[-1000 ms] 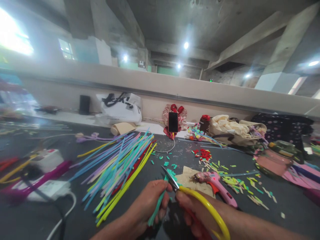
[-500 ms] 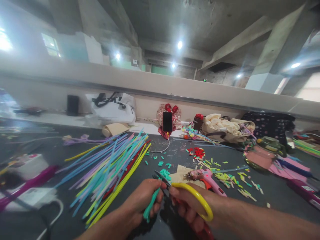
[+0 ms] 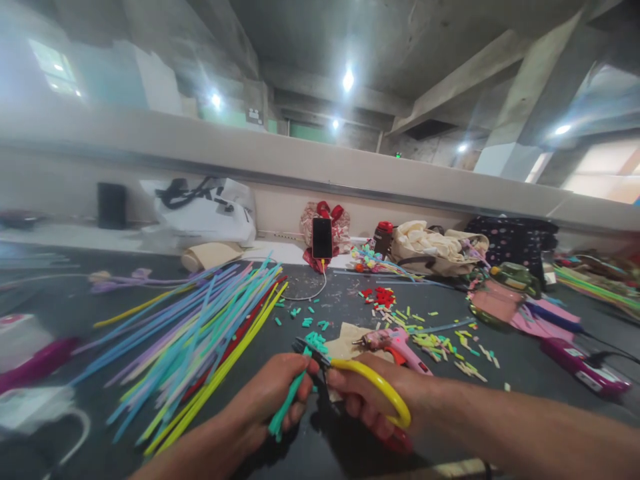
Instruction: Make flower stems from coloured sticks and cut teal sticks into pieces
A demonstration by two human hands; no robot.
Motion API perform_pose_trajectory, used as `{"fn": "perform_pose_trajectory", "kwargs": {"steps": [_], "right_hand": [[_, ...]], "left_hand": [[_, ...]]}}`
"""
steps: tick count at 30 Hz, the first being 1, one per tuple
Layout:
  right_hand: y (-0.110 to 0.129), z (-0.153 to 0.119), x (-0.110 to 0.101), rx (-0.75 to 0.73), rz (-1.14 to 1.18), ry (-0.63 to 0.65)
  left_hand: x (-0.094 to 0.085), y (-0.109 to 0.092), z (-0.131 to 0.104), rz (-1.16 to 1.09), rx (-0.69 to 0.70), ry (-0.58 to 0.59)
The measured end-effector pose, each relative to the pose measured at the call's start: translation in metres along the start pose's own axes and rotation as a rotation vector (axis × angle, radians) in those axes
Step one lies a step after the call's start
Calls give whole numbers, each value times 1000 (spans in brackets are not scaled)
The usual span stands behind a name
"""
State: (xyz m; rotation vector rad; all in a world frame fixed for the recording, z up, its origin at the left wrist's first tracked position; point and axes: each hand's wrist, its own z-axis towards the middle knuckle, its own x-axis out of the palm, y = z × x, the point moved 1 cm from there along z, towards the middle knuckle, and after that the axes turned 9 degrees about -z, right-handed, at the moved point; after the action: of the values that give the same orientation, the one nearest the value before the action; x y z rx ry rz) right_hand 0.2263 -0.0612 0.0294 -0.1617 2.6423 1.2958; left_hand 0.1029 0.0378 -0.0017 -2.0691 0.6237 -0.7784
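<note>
While the left hand [image 3: 273, 393] grips a teal strip [image 3: 286, 405], the right hand [image 3: 370, 400] clasps yellow-handled scissors [image 3: 367, 390]; no legible writing.

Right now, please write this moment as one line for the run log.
left hand: holds teal stick | right hand: holds yellow-handled scissors, blades at stick tip | nearby: pink glue gun, teal cut pieces

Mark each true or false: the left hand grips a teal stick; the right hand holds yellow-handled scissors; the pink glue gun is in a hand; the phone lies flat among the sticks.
1. The left hand grips a teal stick. True.
2. The right hand holds yellow-handled scissors. True.
3. The pink glue gun is in a hand. False: it lies on the table.
4. The phone lies flat among the sticks. False: it stands upright at the table's far edge.
</note>
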Motion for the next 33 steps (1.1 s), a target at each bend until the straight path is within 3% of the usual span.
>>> {"fn": "perform_pose_trajectory", "kwargs": {"steps": [5, 12, 19, 22, 27, 33], "right_hand": [[7, -4, -5, -50, 31, 40], [23, 5, -7, -326, 7, -205], [38, 19, 9, -306, 98, -91], [35, 24, 11, -261, 142, -94], [28, 33, 10, -224, 156, 18], [32, 33, 5, -305, 164, 31]], "left_hand": [[-3, -2, -2, -61, 64, 7], [7, 0, -12, -84, 144, 168], [5, 3, -14, 50, 104, 212], [3, 4, -16, 86, 60, 259], [3, 9, -16, 88, 55, 306], [5, 6, -17, 79, 34, 311]]}}
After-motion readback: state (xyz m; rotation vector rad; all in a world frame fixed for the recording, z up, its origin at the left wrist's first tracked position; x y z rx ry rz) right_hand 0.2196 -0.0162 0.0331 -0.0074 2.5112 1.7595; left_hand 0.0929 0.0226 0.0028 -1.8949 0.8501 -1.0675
